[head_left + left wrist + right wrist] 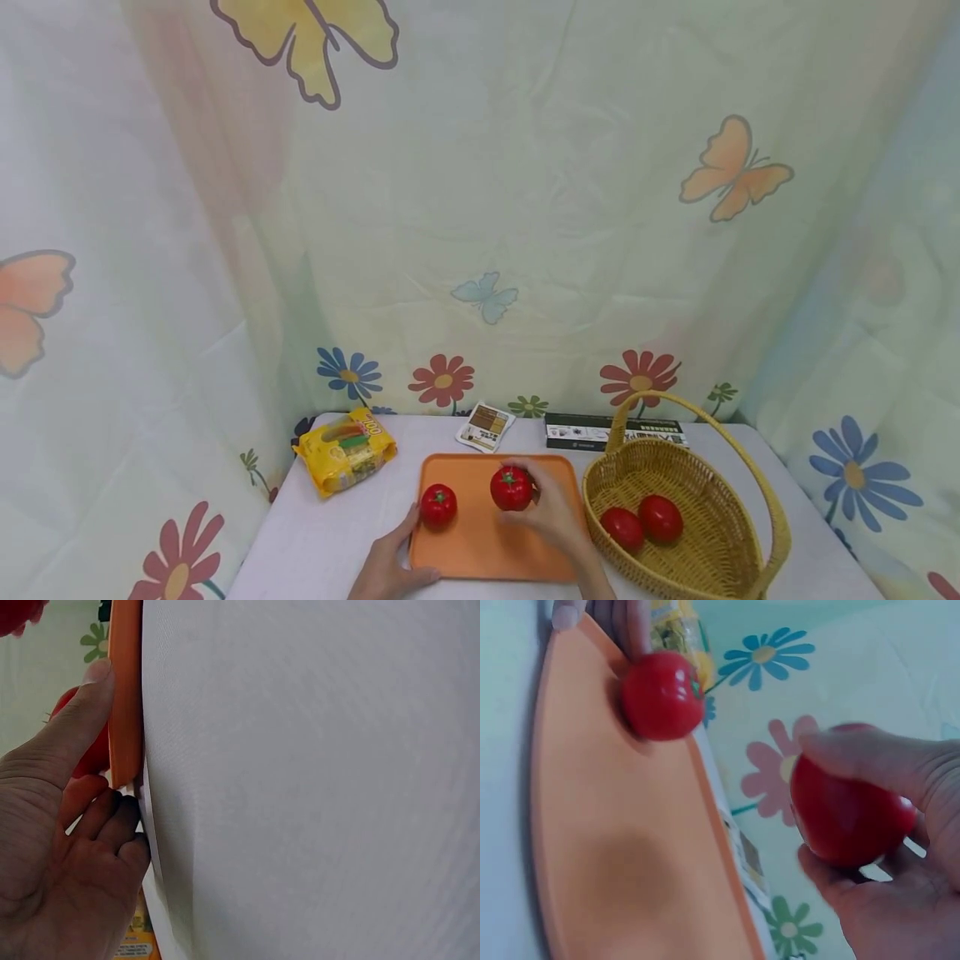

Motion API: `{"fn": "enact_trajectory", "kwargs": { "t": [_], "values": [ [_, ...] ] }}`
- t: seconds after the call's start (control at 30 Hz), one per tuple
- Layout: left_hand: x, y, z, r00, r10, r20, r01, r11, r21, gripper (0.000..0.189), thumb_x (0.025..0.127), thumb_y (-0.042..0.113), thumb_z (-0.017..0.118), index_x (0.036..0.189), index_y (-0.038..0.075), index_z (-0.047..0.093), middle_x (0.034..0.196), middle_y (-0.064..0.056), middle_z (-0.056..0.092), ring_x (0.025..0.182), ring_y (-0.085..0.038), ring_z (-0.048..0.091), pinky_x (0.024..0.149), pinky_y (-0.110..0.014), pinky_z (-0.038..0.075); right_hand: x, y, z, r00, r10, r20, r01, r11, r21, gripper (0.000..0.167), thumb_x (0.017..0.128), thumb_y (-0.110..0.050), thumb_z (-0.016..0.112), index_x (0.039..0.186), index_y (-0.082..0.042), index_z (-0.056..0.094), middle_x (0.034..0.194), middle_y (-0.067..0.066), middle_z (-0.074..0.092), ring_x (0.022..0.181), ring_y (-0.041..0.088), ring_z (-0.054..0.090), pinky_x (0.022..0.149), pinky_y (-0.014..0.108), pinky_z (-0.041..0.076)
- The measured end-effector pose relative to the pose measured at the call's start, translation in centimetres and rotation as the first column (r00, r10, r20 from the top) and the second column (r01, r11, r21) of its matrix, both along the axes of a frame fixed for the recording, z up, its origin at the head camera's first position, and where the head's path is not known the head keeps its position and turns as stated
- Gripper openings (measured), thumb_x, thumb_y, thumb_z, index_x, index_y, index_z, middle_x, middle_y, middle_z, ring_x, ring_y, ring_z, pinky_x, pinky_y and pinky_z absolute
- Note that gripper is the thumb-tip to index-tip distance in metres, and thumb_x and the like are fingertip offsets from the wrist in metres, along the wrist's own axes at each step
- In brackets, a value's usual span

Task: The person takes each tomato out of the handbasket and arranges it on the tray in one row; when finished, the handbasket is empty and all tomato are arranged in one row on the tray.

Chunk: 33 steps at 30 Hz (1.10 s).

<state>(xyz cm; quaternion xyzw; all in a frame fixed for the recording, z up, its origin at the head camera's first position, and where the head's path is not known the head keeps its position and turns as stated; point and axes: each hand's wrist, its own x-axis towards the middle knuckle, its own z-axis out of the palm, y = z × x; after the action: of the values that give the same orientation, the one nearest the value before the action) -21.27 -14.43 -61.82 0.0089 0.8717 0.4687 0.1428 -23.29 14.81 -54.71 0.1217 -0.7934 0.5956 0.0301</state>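
My right hand (551,512) grips a red tomato (512,488) above the orange tray (480,546), thumb and fingers around its sides. In the right wrist view the held tomato (851,806) is off the tray surface, whose dark shadow shows below. A second tomato (438,505) with a green stem top sits at the tray's left side. My left hand (390,562) holds the tray's near left corner, thumb along the near edge and fingers at the left side. Up close, that thumb (79,720) presses the tray's orange rim (126,697).
To the right stands a yellow wicker basket (712,492) with a tall handle and two red round items (660,518) inside. A yellow snack package (348,450) lies at the back left. Behind the tray are a small white packet (485,427) and a long black-and-white box (577,432).
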Motion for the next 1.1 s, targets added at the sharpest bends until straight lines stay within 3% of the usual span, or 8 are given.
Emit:
{"fn": "enact_trajectory", "kwargs": {
  "t": [0.13,0.33,0.47,0.63,0.9,1.1],
  "values": [
    [0.1,0.1,0.1,1.0,0.004,-0.005,-0.004,1.0,-0.005,0.115,0.076,0.038,0.099,0.168,0.008,0.037,0.168,-0.019,0.044,0.151,-0.056,0.039,0.115,-0.077,0.042,0.0,-0.9,-0.8,0.999,-0.003,0.047,0.003,1.0,-0.001,0.078,0.073,0.009,0.093,0.144,0.002,0.06,0.141,0.024,0.065,0.128,0.045,0.063,0.106,0.058,0.061],
    [0.2,0.1,0.2,1.0,0.015,0.005,-0.015,1.0,-0.001,0.114,0.075,0.037,0.099,0.168,0.01,0.038,0.169,-0.017,0.044,0.152,-0.055,0.038,0.116,-0.077,0.04,0.0,-2.1,-1.9,0.993,0.049,0.112,-0.035,0.991,-0.132,0.079,0.077,0.009,0.09,0.148,0.007,0.056,0.143,0.029,0.063,0.125,0.041,0.066,0.104,0.048,0.063],
    [0.2,0.2,0.2,1.0,0.008,0.006,-0.008,1.0,0.01,0.113,0.077,0.036,0.098,0.168,0.008,0.037,0.169,-0.019,0.044,0.151,-0.056,0.038,0.115,-0.078,0.041,0.0,-2.7,-2.6,0.986,0.047,0.158,-0.024,0.99,-0.142,0.078,0.08,0.004,0.091,0.149,0.008,0.056,0.145,0.027,0.062,0.126,0.039,0.066,0.105,0.046,0.063],
    [0.2,0.1,0.4,1.0,0.002,0.002,-0.002,1.0,0.011,0.113,0.078,0.034,0.098,0.168,0.008,0.036,0.169,-0.02,0.043,0.151,-0.057,0.037,0.114,-0.078,0.041,-0.3,-3.5,-3.3,0.975,0.043,0.219,-0.014,0.991,-0.133,0.075,0.084,-0.005,0.092,0.149,0.006,0.057,0.146,0.025,0.061,0.128,0.04,0.062,0.109,0.053,0.06],
    [0.0,0.1,0.3,1.0,0.0,0.008,0.0,1.0,-0.002,0.113,0.077,0.033,0.098,0.168,0.007,0.036,0.168,-0.02,0.044,0.151,-0.056,0.039,0.115,-0.077,0.042,-0.9,-4.1,-5.2,0.987,0.003,0.161,0.007,0.998,-0.059,0.069,0.076,0.007,0.094,0.138,0.005,0.062,0.135,0.021,0.066,0.124,0.038,0.062,0.105,0.056,0.062],
    [0.0,0.1,0.2,1.0,0.015,0.017,-0.015,1.0,-0.008,0.114,0.076,0.034,0.099,0.168,0.008,0.036,0.168,-0.02,0.044,0.151,-0.056,0.039,0.116,-0.077,0.041,-1.3,-4.4,-6.0,0.996,-0.014,0.093,0.015,1.0,-0.014,0.07,0.07,0.007,0.096,0.133,0.005,0.066,0.132,0.02,0.07,0.126,0.042,0.062,0.112,0.062,0.055]
  ]
}}
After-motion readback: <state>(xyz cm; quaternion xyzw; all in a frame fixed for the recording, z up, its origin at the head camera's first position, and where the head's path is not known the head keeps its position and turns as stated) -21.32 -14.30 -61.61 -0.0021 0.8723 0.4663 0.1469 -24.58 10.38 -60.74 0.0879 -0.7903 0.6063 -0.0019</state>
